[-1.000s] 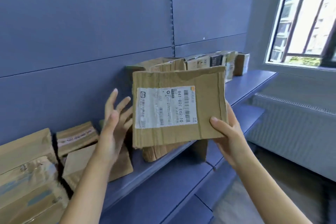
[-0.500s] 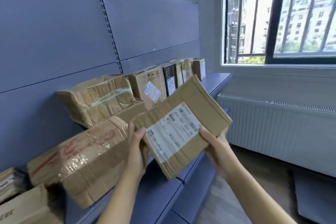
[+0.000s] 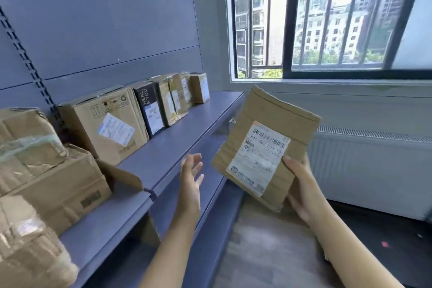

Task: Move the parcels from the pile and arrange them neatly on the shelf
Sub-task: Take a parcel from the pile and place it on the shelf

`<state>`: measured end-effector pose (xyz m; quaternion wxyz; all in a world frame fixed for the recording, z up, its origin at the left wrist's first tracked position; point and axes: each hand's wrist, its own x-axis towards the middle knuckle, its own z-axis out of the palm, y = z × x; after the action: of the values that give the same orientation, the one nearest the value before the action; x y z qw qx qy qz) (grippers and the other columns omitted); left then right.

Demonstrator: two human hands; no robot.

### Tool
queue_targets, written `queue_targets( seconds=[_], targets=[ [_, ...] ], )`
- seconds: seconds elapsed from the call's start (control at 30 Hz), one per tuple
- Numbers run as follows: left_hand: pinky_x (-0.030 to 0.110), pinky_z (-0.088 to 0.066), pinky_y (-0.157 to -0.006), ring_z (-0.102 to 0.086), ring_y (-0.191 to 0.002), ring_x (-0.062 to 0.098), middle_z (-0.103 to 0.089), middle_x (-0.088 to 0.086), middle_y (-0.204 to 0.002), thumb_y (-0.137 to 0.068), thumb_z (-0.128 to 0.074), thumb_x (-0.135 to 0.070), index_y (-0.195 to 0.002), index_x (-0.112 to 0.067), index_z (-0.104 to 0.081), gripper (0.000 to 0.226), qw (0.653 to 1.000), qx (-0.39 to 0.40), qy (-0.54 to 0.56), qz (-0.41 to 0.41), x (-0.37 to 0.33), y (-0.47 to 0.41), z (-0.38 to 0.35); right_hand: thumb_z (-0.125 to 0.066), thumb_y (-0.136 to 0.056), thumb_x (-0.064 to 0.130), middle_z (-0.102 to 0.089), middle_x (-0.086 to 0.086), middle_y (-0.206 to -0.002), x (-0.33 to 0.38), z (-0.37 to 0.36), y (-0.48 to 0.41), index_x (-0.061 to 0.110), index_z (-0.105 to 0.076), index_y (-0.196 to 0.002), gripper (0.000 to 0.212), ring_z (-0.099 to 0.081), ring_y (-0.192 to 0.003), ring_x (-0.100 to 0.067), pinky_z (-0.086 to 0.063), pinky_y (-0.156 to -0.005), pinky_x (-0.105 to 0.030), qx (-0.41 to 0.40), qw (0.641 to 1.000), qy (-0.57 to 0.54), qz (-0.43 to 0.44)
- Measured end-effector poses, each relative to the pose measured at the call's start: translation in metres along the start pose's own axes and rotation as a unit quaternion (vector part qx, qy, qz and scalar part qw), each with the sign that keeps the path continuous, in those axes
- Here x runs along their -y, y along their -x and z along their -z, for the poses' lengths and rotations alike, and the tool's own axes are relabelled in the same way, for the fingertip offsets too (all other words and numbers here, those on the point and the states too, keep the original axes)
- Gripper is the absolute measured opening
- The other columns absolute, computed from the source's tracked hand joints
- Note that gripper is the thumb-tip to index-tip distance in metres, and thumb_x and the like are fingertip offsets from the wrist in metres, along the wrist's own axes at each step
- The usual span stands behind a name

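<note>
Blue shelf (image 3: 182,128) beside window (image 3: 327,18); boxes (image 3: 163,100) stand upright in row against back panel (image 3: 105,30), labels outward, likely for easy reading. One flat parcel (image 3: 264,147) off shelf, in air, tilted, label toward face. Grip: right hand (image 3: 301,184) clamps its lower right corner, thumb on front, fingers hidden behind. Free left hand (image 3: 191,175) holds nothing, fingers spread, near shelf edge, probably ready to steady parcel.

Two hands: one left hand (image 3: 190,175), one right hand (image 3: 301,184). One flat parcel (image 3: 264,124) bearing one label (image 3: 261,156). One shelf (image 3: 182,128) carrying roughly six upright boxes (image 3: 102,124) and three crumpled parcels (image 3: 58,184).
</note>
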<state>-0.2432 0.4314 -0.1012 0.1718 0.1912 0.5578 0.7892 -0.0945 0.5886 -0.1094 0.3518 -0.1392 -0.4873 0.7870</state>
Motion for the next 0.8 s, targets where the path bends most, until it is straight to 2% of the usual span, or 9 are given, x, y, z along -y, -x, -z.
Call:
queue_targets(
  seconds=[0.07,0.17,0.27,0.37,0.53,0.67,0.8],
  targets=[
    [0.035,-0.045,-0.095,-0.063,-0.104,0.018,-0.066,-0.001,-0.103,-0.095,-0.05,-0.028,-0.097,-0.02,-0.06,0.013,0.999,0.0,-0.05,0.005,0.009,-0.023,-0.004,-0.063,-0.076,0.029,-0.066,-0.002,-0.123,0.003,0.017,-0.021,0.03,-0.045,-0.134,0.061,-0.064,-0.113,-0.026,-0.049,-0.094,-0.047,-0.021,1.0,0.013,0.002],
    [0.022,-0.05,-0.074,-0.065,-0.073,0.01,-0.066,0.001,-0.082,-0.096,-0.047,-0.005,-0.089,-0.012,-0.061,0.017,0.99,0.042,-0.136,-0.01,0.017,-0.063,-0.022,-0.064,-0.076,0.03,-0.067,-0.003,-0.123,0.004,0.038,-0.057,0.027,-0.045,-0.135,0.063,-0.062,-0.114,-0.028,-0.047,-0.097,-0.05,-0.049,0.998,0.034,0.004],
    [0.012,-0.049,-0.06,-0.059,-0.055,0.001,-0.061,0.001,-0.071,-0.094,-0.047,0.0,-0.082,-0.01,-0.061,0.021,0.98,0.082,-0.179,-0.026,0.024,-0.105,-0.044,-0.063,-0.075,0.033,-0.068,-0.003,-0.12,0.003,0.054,-0.09,0.029,-0.048,-0.131,0.058,-0.062,-0.11,-0.031,-0.043,-0.099,-0.055,-0.078,0.996,0.052,0.008],
    [0.014,-0.048,-0.059,-0.056,-0.051,0.001,-0.058,0.0,-0.068,-0.094,-0.047,0.0,-0.08,-0.009,-0.061,0.021,0.98,0.09,-0.175,-0.029,0.031,-0.154,-0.062,-0.063,-0.075,0.035,-0.068,-0.003,-0.119,0.008,0.067,-0.124,0.031,-0.051,-0.126,0.053,-0.062,-0.111,-0.03,-0.042,-0.099,-0.057,-0.101,0.993,0.065,0.019],
    [0.018,-0.043,-0.058,-0.053,-0.049,0.001,-0.057,-0.001,-0.066,-0.094,-0.049,-0.003,-0.078,-0.011,-0.059,0.02,0.979,0.12,-0.164,-0.025,0.053,-0.232,-0.103,-0.063,-0.078,0.031,-0.065,-0.008,-0.125,0.015,0.088,-0.182,0.025,-0.047,-0.133,0.058,-0.061,-0.115,-0.032,-0.045,-0.1,-0.055,-0.116,0.989,0.083,0.046],
    [0.011,-0.043,-0.052,-0.053,-0.054,0.008,-0.057,0.002,-0.068,-0.094,-0.049,-0.001,-0.077,-0.011,-0.059,0.022,0.973,0.163,-0.161,-0.006,0.081,-0.265,-0.138,-0.064,-0.075,0.032,-0.067,-0.006,-0.12,0.013,0.107,-0.222,0.028,-0.049,-0.131,0.058,-0.065,-0.109,-0.03,-0.05,-0.093,-0.051,-0.136,0.985,0.101,0.027],
    [0.011,-0.043,-0.052,-0.052,-0.056,0.01,-0.057,0.003,-0.069,-0.093,-0.05,0.0,-0.076,-0.011,-0.058,0.023,0.971,0.178,-0.16,0.007,0.108,-0.301,-0.174,-0.066,-0.073,0.032,-0.069,-0.003,-0.117,0.01,0.134,-0.268,0.03,-0.049,-0.131,0.06,-0.069,-0.1,-0.023,-0.056,-0.083,-0.044,-0.131,0.985,0.113,0.005]
  ],
)
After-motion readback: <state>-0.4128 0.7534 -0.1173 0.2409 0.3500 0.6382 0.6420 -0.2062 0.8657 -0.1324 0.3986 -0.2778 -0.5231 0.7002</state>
